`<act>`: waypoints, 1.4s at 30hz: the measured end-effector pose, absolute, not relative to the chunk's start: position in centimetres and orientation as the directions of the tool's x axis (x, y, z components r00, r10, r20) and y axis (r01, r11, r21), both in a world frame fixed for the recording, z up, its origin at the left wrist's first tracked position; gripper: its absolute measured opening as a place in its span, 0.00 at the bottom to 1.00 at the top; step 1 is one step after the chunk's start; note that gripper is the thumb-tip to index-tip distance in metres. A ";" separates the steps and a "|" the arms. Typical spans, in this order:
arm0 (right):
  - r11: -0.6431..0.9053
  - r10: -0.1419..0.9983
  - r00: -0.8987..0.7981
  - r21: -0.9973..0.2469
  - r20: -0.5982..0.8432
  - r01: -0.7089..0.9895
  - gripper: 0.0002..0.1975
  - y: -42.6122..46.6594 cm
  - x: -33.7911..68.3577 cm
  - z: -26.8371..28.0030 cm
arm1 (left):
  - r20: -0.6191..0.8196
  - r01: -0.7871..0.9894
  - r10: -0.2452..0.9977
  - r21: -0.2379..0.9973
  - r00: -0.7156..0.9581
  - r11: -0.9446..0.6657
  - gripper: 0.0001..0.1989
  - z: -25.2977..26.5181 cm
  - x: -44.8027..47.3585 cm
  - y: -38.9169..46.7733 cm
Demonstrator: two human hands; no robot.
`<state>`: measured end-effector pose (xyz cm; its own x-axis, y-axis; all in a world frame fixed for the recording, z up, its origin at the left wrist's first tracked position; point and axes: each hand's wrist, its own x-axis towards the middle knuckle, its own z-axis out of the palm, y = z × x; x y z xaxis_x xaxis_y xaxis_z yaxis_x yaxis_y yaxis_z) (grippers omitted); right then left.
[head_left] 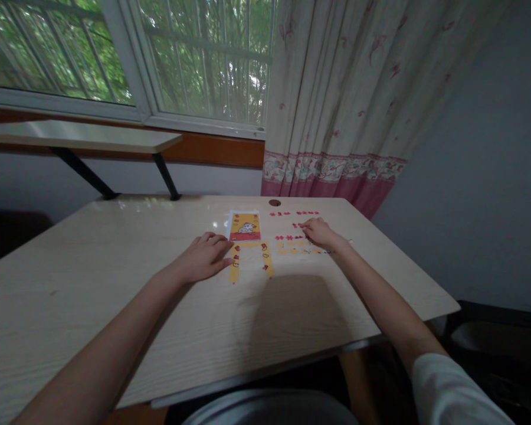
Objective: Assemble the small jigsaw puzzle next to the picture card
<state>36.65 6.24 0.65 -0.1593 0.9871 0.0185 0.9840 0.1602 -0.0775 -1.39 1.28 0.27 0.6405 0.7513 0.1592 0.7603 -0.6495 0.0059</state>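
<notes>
A jigsaw puzzle's yellow border (233, 273), part-joined with red and white details, lies on the table as a three-sided frame. Just above it is a picture card (244, 226) showing a white animal on yellow and red. My left hand (207, 257) rests palm down with fingers apart, its fingertips at the border's left side. My right hand (319, 231) has its fingers bent together on a small red puzzle piece (296, 225), among the loose pieces. Rows of red pieces (285, 238) and yellow pieces (292, 250) lie around that hand.
The pale wooden table (115, 295) has a round cable hole (275, 202) near its back edge. A raised shelf (79, 137) on black legs stands at the back left. Behind are a barred window (203, 59) and a flowered curtain (336, 100).
</notes>
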 end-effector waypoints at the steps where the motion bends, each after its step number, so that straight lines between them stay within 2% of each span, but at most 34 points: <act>1: 0.165 0.986 -0.164 -0.079 0.019 0.983 0.19 6.1 36.5 0.6 | 0.159 0.761 0.752 0.004 0.640 -0.649 0.24 0.3 -1.4 1.3; 5: 0.161 0.987 -0.158 -0.099 0.031 0.982 0.20 5.8 36.7 0.5 | 0.160 0.763 0.754 0.002 0.637 -0.646 0.24 0.3 -1.3 1.2; 9: 0.087 0.995 -0.080 -0.144 0.055 0.986 0.20 5.6 38.0 0.4 | 0.165 0.755 0.746 0.014 0.645 -0.655 0.25 0.4 -1.3 1.2; 19: -0.012 0.997 0.024 -0.147 0.075 0.989 0.18 5.1 40.7 0.4 | 0.192 0.754 0.746 0.044 0.637 -0.655 0.24 0.1 -1.5 1.4; 35: 0.090 0.995 -0.077 -0.221 0.065 0.971 0.14 9.0 34.0 0.9 | 0.194 0.749 0.744 0.065 0.639 -0.660 0.25 0.7 -1.0 1.0; 42: 0.081 0.994 -0.098 -0.242 -0.056 0.967 0.06 10.2 33.5 1.5 | 0.211 0.745 0.741 0.077 0.637 -0.662 0.25 0.6 -1.0 0.9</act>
